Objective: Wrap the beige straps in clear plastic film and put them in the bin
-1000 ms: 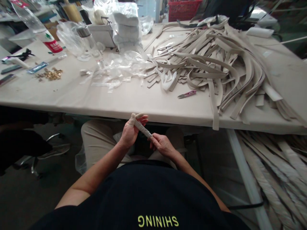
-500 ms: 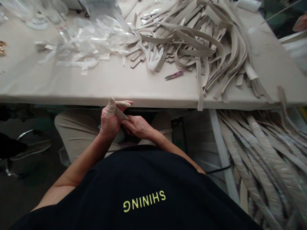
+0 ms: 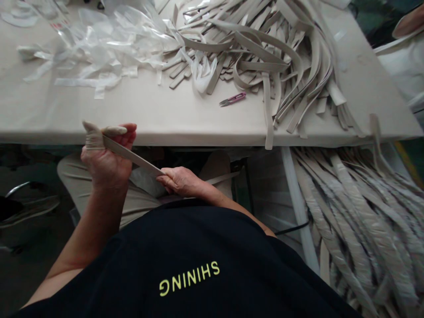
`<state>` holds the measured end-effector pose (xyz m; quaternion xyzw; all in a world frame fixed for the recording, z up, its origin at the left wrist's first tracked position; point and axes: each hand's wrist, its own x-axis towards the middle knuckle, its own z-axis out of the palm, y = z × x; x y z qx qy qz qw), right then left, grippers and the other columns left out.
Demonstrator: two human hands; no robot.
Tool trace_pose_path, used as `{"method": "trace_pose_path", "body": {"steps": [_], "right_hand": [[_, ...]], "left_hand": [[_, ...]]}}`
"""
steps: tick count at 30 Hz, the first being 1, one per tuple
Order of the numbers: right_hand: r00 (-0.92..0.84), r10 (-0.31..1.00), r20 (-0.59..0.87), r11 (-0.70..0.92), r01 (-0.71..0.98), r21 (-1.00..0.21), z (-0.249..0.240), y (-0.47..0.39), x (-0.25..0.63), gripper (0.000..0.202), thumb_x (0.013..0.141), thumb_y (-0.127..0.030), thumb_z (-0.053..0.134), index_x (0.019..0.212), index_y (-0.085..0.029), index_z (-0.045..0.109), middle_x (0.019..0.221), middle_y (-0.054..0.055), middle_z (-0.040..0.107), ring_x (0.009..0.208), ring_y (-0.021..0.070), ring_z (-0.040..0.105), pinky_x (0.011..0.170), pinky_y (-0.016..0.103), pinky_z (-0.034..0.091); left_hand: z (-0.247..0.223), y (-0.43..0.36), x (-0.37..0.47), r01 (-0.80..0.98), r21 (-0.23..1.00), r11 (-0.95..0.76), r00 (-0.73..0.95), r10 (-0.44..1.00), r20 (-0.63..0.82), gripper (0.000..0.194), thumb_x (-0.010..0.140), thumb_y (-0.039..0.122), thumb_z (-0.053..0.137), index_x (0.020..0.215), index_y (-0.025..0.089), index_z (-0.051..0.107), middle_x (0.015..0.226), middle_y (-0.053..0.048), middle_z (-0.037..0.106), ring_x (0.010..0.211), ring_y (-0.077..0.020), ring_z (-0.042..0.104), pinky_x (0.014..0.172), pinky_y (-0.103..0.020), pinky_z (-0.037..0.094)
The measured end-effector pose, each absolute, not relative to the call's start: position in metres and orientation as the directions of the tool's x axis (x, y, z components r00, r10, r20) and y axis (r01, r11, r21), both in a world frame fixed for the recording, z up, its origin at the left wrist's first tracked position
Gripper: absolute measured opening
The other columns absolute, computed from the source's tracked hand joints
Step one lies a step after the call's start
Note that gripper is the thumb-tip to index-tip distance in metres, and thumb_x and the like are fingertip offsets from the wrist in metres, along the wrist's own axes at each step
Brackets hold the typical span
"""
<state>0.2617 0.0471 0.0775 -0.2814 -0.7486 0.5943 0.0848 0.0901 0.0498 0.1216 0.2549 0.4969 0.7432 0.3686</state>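
A grey-beige strap [image 3: 134, 156] stretches slantwise between my two hands in front of the table's edge. My left hand [image 3: 111, 163] has pale covers on its thumb and a finger, and it grips the strap's upper left end in the crook of the thumb. Closed around the strap lower down is my right hand [image 3: 180, 181]. A pale tail of strap [image 3: 221, 178] shows beyond the right wrist, over my lap. Whether it belongs to the held strap is hidden by the hand.
On the table [image 3: 159, 117] lie a heap of similar straps [image 3: 265, 57], crumpled clear plastic [image 3: 122, 39] and pink-handled thread snips [image 3: 232, 99]. A bin of plastic-wrapped straps [image 3: 357, 212] stands at my right. Part of another person's hand [image 3: 409, 23] shows at the far right.
My left hand has moved left, away from my right hand, so a longer stretch of strap shows between them. The right hand has shifted slightly left and down. The view has shifted a little.
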Motion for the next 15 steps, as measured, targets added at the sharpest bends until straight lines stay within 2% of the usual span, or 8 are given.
{"method": "trace_pose_path", "body": {"steps": [7,11,15], "right_hand": [[-0.834,0.513,-0.205,0.187,0.341,-0.921,0.067,0.038,0.261,0.030,0.108,-0.032,0.051,0.081,-0.020,0.050,0.067,-0.005,0.056,0.063,0.0104,0.049,0.062,0.023,0.030],[-0.856,0.475,-0.205,0.210,0.336,-0.918,0.069,0.035,0.259,0.030,0.109,-0.035,0.049,0.084,-0.020,0.050,0.070,-0.004,0.059,0.065,0.0112,0.053,0.062,0.023,0.030],[-0.857,0.467,-0.218,0.236,0.359,-0.903,0.064,0.033,0.258,0.026,0.109,-0.039,0.049,0.091,-0.020,0.053,0.076,-0.002,0.062,0.070,0.0131,0.055,0.063,0.024,0.030]], "left_hand": [[0.129,0.049,0.076,-0.224,0.950,-0.217,-0.653,0.757,0.019,0.063,0.098,0.069,0.047,0.065,0.019,0.065,0.074,-0.002,0.073,0.081,-0.0164,0.070,0.088,-0.035,0.053],[0.126,0.047,0.070,-0.194,0.958,-0.210,-0.663,0.748,0.030,0.065,0.099,0.070,0.042,0.066,0.020,0.065,0.075,0.000,0.073,0.081,-0.0161,0.068,0.091,-0.037,0.051],[0.124,0.048,0.058,-0.295,0.940,-0.169,-0.694,0.714,-0.090,0.069,0.102,0.071,0.030,0.068,0.021,0.063,0.075,0.002,0.074,0.083,-0.0157,0.068,0.089,-0.036,0.053]]}}
